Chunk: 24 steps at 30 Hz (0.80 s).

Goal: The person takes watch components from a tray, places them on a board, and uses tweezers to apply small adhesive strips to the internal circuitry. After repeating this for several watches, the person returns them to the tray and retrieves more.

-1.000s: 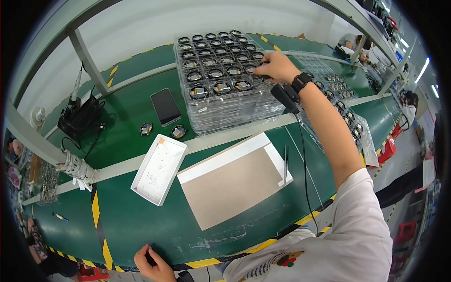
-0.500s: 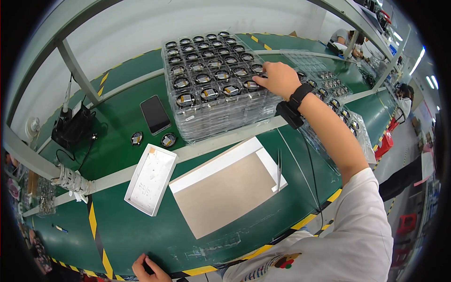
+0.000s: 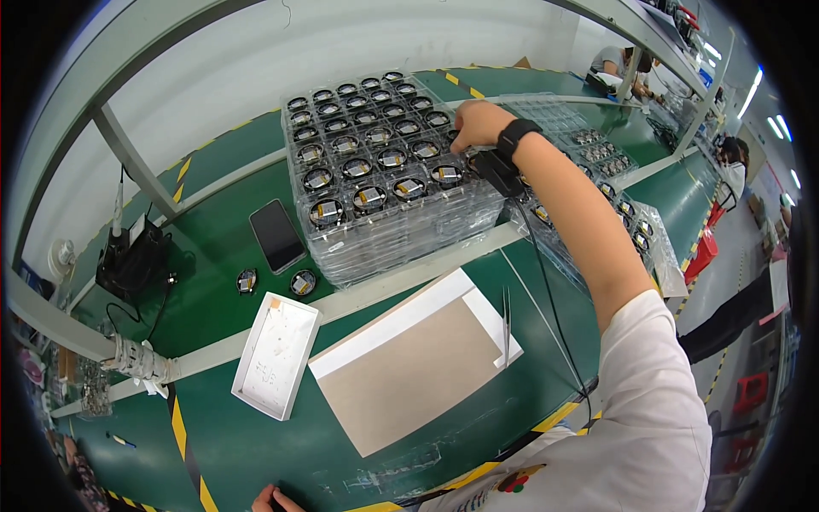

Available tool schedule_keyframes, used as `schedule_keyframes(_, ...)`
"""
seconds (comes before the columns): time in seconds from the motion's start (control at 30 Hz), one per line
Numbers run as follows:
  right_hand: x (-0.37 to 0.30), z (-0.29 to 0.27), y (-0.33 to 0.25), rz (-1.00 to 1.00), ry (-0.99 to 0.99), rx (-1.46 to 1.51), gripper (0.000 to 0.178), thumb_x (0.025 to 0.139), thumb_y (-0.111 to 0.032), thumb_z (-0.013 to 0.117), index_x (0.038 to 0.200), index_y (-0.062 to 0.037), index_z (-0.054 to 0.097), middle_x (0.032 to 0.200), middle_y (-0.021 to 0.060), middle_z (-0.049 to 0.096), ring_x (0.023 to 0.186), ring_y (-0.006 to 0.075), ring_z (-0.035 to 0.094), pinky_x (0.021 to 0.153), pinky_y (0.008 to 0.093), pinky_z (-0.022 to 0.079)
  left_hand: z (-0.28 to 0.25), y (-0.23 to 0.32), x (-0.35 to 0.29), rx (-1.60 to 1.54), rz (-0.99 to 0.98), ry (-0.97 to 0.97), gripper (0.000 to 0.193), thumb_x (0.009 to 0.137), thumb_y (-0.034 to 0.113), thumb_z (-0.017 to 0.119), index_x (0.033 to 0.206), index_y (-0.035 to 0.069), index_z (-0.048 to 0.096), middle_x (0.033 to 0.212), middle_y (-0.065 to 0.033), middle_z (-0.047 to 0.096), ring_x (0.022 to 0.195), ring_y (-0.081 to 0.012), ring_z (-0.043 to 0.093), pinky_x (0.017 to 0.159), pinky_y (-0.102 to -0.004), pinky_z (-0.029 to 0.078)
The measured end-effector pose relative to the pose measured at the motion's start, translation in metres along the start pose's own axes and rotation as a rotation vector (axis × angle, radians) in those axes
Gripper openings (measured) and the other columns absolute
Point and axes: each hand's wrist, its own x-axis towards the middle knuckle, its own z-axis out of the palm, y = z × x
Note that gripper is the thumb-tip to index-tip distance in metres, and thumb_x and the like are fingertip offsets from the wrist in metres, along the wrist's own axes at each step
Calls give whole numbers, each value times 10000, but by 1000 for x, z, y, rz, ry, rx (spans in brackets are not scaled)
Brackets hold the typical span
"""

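Note:
My right hand (image 3: pixel 480 125) is at the right side of the top clear plastic tray (image 3: pixel 388 205) in a tall stack. Its fingers are bent down and closed at a pocket there; what they grip, if anything, is hidden. Round black-rimmed parts (image 3: pixel 370 199) with silver and yellow labels sit in rows in the tray's pockets. A black box-shaped device (image 3: pixel 497 173) with a cable sits at my right wrist, below a dark wristband (image 3: pixel 517 135). My left hand (image 3: pixel 276 500) is at the lower edge, mostly cut off, its visible fingers curled.
Two loose round parts (image 3: pixel 303 282) and a phone (image 3: pixel 277 235) lie left of the stack. Nearer are a white box (image 3: pixel 277 355), a brown board with white edging (image 3: pixel 409 367) and tweezers (image 3: pixel 507 326). More trays (image 3: pixel 589 141) stand at right. A person (image 3: pixel 616 64) works beyond.
My right hand has turned and its fingers now bend down more steeply at the tray's right side. The view has shifted, and my left hand shows less at the lower edge.

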Motion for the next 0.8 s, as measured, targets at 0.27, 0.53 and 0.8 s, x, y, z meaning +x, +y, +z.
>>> schedule_keyframes(0.27,21,-21,-11,182,-329,-103,608,546,-470,785,833,51,659,855,204,659,792,323,635,704,396,491,1,-1,0,14,-35,-4,103,856,80,588,870,-17,621,814,-164,619,697,-300,562,674,-375,464)
schedule_keyframes(0.53,31,-3,-60,126,-197,-22,663,508,-468,811,877,63,666,901,195,663,817,296,650,747,376,502,1,-4,-1,37,-48,-14,113,860,91,590,874,-16,622,809,-156,612,687,-284,559,651,-365,459)
schedule_keyframes(0.8,30,-1,-49,21,-287,21,608,542,-436,785,819,91,659,858,185,673,759,284,656,686,345,512,0,-6,-1,-16,-51,7,108,857,84,589,875,-16,625,808,-155,608,684,-273,559,636,-347,459)
